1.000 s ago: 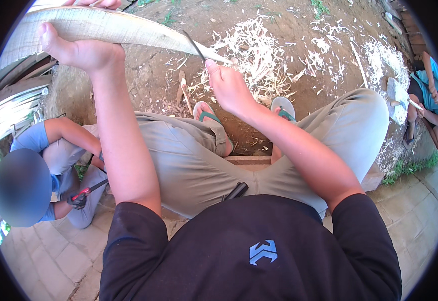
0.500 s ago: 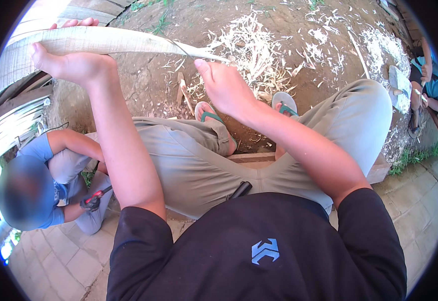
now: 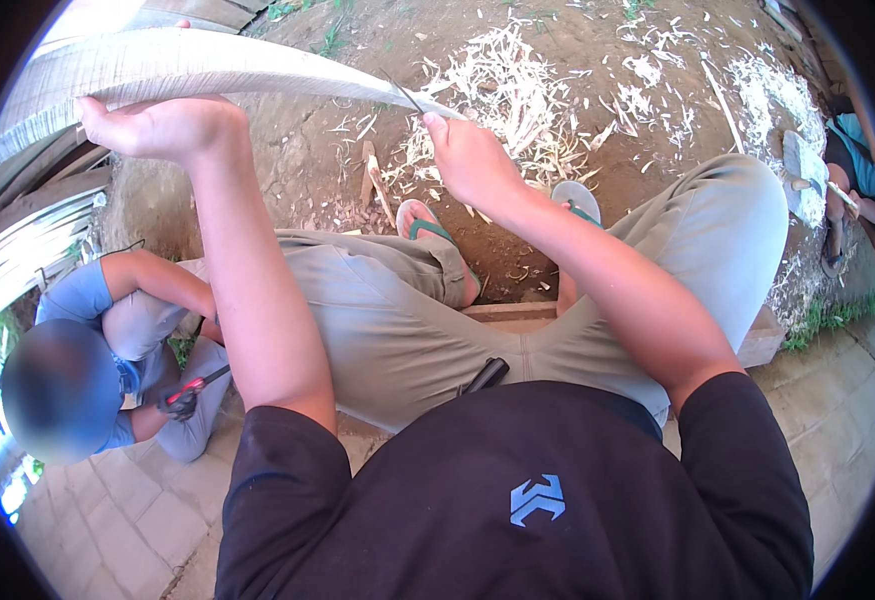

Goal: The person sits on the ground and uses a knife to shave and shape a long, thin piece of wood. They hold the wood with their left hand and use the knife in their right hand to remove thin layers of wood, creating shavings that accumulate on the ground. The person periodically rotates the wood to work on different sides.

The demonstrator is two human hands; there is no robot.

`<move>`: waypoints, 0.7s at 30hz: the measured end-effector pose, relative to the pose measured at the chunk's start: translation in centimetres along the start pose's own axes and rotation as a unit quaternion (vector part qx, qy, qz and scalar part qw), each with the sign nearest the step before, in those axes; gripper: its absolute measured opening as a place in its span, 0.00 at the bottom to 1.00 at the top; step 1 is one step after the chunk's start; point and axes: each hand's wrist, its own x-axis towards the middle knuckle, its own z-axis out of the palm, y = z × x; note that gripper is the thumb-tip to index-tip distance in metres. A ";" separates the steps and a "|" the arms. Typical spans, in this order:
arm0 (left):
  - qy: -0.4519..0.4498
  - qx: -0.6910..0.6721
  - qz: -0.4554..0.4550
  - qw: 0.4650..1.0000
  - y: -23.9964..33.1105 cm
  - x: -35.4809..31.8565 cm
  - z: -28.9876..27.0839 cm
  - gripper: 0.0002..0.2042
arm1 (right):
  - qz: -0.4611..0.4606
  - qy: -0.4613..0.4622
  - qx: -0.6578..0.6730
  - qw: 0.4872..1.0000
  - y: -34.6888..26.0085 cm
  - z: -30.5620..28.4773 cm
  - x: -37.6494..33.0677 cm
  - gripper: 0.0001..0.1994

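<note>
Here, one long pale strip of split wood (image 3: 227,65) ran across the top of the view, from ten o'clock toward twelve, tapering to a point at its right end. One left hand (image 3: 157,125) was curled around its underside at about eleven o'clock, fingers wrapped over the far edge. One right hand (image 3: 467,155), at twelve o'clock, was closed in a fist around the handle of one thin dark blade (image 3: 404,95), whose tip lay against the strip's tapered end.

Two feet in green-strapped sandals (image 3: 427,225) rested on bare earth below the hands, near the centre. One spread of pale wood shavings (image 3: 517,95) covered the ground from twelve to two o'clock. One short wooden stick (image 3: 369,175) lay just left of the sandals.

One other person in a blue shirt (image 3: 77,295) crouched at nine o'clock, holding one red-handled tool (image 3: 197,385). A second person (image 3: 857,175), only partly visible, sat at three o'clock.
</note>
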 end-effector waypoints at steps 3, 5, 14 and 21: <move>-0.006 0.012 0.013 1.000 -0.1 -0.1 -0.5 0.32 | -0.027 -0.011 0.006 1.000 -2.0 -0.6 -0.9 0.30; -0.033 0.012 0.018 0.999 -0.2 -0.1 -0.3 0.31 | -0.065 0.018 0.030 0.997 -2.8 -0.2 -1.4 0.29; -0.004 0.025 -0.016 1.000 -1.4 1.8 -2.2 0.37 | 0.038 -0.067 -0.083 0.994 1.2 -2.1 0.8 0.21; -0.045 -0.047 -0.098 0.993 -2.8 2.6 -4.6 0.34 | 0.116 0.025 -0.216 0.969 -2.7 -20.2 0.7 0.22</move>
